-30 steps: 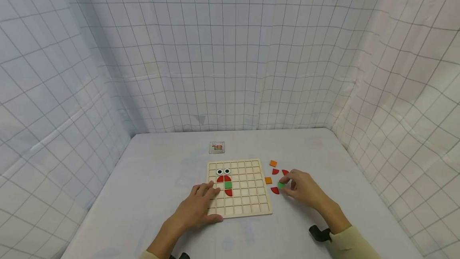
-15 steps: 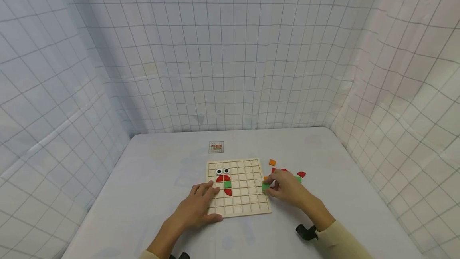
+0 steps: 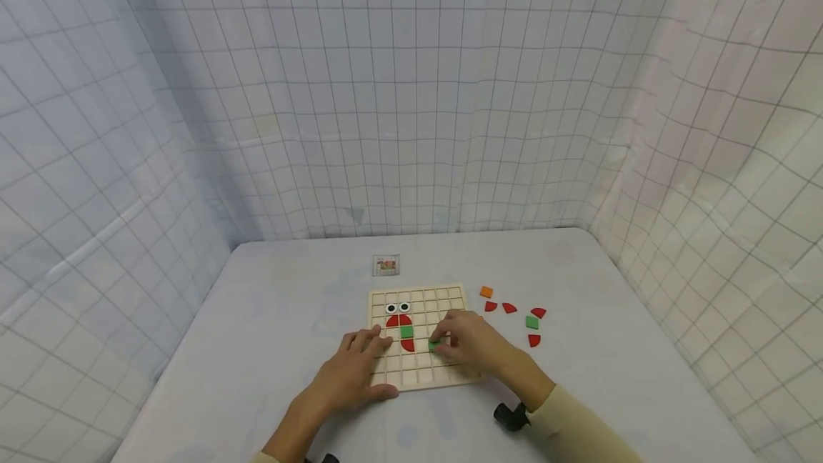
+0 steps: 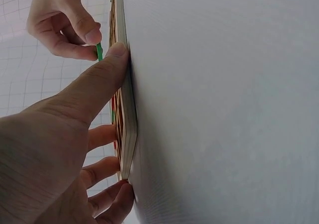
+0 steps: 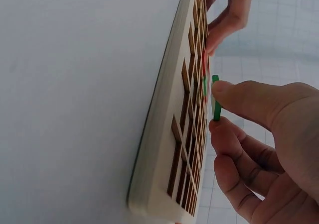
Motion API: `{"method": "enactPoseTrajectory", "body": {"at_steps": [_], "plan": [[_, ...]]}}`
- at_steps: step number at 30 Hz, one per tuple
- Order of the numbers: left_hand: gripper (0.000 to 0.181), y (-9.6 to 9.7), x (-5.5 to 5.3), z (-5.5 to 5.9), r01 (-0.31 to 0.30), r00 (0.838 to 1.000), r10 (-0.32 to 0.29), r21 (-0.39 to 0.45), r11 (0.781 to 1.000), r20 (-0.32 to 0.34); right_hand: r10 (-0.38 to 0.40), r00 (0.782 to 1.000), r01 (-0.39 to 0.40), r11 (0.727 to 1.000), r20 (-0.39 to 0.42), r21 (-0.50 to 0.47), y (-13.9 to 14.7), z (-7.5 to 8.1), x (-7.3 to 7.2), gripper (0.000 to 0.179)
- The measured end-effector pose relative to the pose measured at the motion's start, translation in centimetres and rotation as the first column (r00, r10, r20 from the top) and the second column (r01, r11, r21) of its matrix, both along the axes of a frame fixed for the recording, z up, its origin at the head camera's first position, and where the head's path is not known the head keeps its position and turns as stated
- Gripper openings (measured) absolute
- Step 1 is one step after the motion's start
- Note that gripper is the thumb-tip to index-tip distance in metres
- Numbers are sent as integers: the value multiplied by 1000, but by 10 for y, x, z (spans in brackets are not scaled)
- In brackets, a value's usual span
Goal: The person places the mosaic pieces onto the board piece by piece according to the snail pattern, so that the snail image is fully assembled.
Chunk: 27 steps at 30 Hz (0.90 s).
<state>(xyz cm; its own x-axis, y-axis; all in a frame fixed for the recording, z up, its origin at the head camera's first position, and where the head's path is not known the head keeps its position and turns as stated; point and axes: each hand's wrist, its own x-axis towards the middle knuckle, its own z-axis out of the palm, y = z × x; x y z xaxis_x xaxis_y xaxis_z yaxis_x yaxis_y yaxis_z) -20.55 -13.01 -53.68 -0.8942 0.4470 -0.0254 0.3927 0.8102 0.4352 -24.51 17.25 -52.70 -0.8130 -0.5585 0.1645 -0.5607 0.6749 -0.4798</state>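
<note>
A pale wooden grid board [image 3: 444,306] lies on the table. My left hand [image 3: 352,370] rests over its left side with fingers spread, the thumb at the near edge. My right hand [image 3: 476,341] pinches a green square tile [image 5: 217,98] between thumb and fingertip, just above the cells right of the board's middle. In the right wrist view this tile stands on edge, apart from the grid. Set in the board are two eye tiles [image 3: 391,309], a pair of red quarter-circles [image 3: 393,321], a green square [image 3: 407,332] and another red quarter-circle [image 3: 408,344].
Right of the board lie an orange square [image 3: 486,292], several red quarter-circles [image 3: 534,340] and a green square [image 3: 532,322]. Another orange piece is mostly hidden behind my right hand. A small picture card [image 3: 386,265] lies beyond the board. Grid-patterned curtains [image 3: 411,127] surround the table.
My right hand has picked the green square tile from among the loose pieces and carried it left over the board. The left hand stays in place.
</note>
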Motion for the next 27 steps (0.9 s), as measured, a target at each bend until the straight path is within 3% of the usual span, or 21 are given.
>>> {"method": "enactPoseTrajectory", "body": {"at_steps": [7,13,22,27], "plan": [[93,-3,-2,-3,13,1000,-13,11,1000,-26,-5,1000,6,999,-7,48,-22,1,-4,5],[93,-5,-2,-5,22,999,-21,13,1000,-33,-1,1000,0,1000,29,2,-30,-2,-6,6],[92,-4,-1,-2,14,999,-14,9,1000,-38,42,999,-43,999,-28,-30,-34,-12,-14,4],[93,-4,-2,0,9,1000,-9,7,1000,-18,36,999,-36,999,-8,-32,-29,-12,-11,5]]}}
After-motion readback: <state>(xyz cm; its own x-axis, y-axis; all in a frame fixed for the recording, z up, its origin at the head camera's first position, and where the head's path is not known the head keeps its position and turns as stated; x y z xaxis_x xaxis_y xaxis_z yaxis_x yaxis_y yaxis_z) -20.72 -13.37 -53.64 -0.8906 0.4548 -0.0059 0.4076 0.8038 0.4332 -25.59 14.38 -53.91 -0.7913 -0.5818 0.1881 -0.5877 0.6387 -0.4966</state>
